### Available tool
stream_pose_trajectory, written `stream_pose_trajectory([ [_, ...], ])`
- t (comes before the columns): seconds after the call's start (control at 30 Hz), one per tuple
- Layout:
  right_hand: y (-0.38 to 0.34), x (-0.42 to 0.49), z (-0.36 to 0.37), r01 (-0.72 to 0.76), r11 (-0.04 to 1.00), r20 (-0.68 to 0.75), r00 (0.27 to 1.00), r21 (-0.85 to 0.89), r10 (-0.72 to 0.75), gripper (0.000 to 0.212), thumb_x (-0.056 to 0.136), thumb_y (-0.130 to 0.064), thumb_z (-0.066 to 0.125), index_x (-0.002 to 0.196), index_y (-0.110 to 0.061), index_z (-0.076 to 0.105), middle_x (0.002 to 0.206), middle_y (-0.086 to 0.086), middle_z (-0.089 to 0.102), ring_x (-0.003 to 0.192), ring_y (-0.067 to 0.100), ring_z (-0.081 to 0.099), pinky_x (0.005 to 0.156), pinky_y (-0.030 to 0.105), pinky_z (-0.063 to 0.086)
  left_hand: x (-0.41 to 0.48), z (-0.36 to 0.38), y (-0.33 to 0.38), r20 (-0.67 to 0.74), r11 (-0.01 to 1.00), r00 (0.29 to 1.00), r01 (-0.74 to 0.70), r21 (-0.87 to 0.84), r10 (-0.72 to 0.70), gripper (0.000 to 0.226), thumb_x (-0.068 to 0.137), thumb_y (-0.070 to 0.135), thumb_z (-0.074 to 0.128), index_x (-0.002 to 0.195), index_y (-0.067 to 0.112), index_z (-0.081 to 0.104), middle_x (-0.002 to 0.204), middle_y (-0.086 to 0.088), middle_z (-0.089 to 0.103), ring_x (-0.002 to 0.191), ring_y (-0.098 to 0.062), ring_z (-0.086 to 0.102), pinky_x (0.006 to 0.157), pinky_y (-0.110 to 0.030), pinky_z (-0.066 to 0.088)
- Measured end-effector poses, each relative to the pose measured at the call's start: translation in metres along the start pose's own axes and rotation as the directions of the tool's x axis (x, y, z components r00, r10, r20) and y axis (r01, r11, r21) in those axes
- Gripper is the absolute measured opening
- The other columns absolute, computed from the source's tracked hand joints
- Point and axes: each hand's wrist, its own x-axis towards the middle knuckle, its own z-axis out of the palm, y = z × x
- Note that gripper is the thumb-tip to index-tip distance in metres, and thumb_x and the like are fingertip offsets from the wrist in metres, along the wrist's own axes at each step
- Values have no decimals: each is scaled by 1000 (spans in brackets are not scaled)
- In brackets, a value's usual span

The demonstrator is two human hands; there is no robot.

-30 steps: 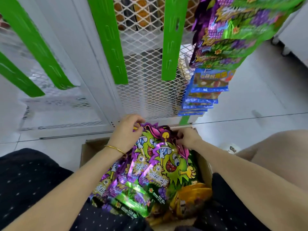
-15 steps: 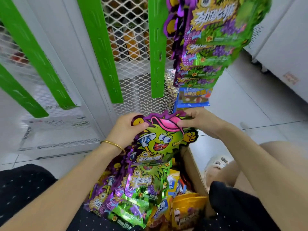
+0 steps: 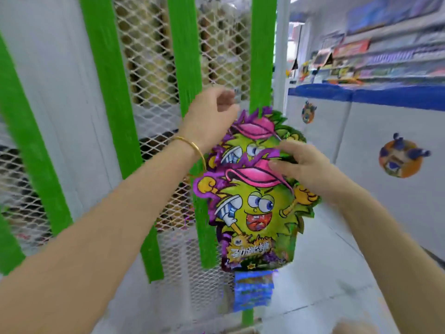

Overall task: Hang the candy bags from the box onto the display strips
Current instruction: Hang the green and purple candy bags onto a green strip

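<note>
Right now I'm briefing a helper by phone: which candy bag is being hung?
Find the green strip rightmost on the white mesh rack. Over it, the front monster bag lies under the right hand. Unlike the blue bags below, it is green-purple with a pink cap.

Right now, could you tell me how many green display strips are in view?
5. Far-left strip; left strip; middle strip, running down behind the left hand; right strip, holding the candy bags; a partial one at the lower-left edge. Others may be hidden.
</note>
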Motion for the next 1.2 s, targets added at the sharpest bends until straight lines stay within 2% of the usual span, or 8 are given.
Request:
stream_pose_trajectory([
  [0.1, -20, 30, -28, 67, 996, -95, 993, -50, -72, 10, 88, -17, 62, 95, -23, 62, 73, -13, 57, 64, 0, 52, 61, 16, 42, 41, 15, 16, -30, 990, 999, -22, 141, 26, 31, 90, 12, 54, 118, 0, 53, 101, -4, 56, 97, -16, 54, 92, -27, 43],
  [0.2, -30, 54, -45, 123, 980, -116, 983, -156, -142, 10, 88, -15, 61, 97, -11, 64, 82, 8, 63, 72, 18, 57, 69, 28, 46, 63, 27, 18, -41, 987, 999, 29, 157, -23, 33, 90, 16, 55, 119, 0, 51, 109, -12, 60, 102, -23, 56, 93, -32, 44],
  [0.4, -35, 92, -52, 172, 950, -272, 931, -261, -243, 14, 85, -18, 64, 91, -6, 65, 76, 7, 62, 67, 13, 51, 62, 15, 40, 85, 28, 21, 2, 992, 994, 112, 53, -112, 20, 90, 25, 58, 72, 18, 52, 88, -7, 55, 72, -18, 50, 80, -31, 46],
  [0.53, -43, 108, -49, 164, 911, -350, 886, -378, -304, 17, 85, -27, 63, 96, -14, 63, 84, 0, 59, 82, 22, 56, 70, 34, 45, 91, 26, 26, 32, 989, 990, 138, 51, -140, 17, 92, 25, 53, 83, 11, 57, 81, -11, 49, 71, -17, 44, 60, -26, 33],
  [0.83, -49, 119, -48, 119, 853, -379, 859, -508, -346, 24, 89, -28, 60, 105, -11, 60, 89, -3, 52, 82, 15, 47, 65, 26, 30, 92, 26, 27, 63, 955, 963, 269, -125, -263, 18, 92, 24, 52, 91, 9, 60, 85, -11, 54, 78, -19, 52, 74, -28, 42],
  [1.0, -50, 119, -50, 100, 846, -370, 868, -523, -331, 21, 88, -27, 60, 101, -11, 60, 86, -2, 52, 80, 17, 47, 66, 26, 31, 91, 27, 29, 19, 942, 957, 290, -170, -291, 17, 90, 18, 56, 76, 9, 56, 73, -4, 51, 64, -13, 47, 58, -16, 42],
  [1.13, -47, 114, -50, 106, 863, -341, 889, -494, -305, 19, 87, -25, 62, 100, -11, 61, 86, -2, 52, 81, 18, 48, 67, 28, 35, 90, 28, 24, 25, 896, 948, 309, -319, -318, 14, 85, 15, 61, 78, 5, 53, 81, -15, 50, 75, -26, 52, 88, -52, 48],
  [1.2, -45, 112, -49, 119, 874, -319, 901, -471, -294, 17, 87, -24, 63, 97, -11, 60, 84, -2, 52, 79, 18, 48, 67, 27, 33, 91, 29, 23, 12, 905, 949, 305, -297, -316, 16, 86, 17, 60, 77, 5, 53, 81, -14, 50, 74, -25, 50, 84, -49, 50],
])
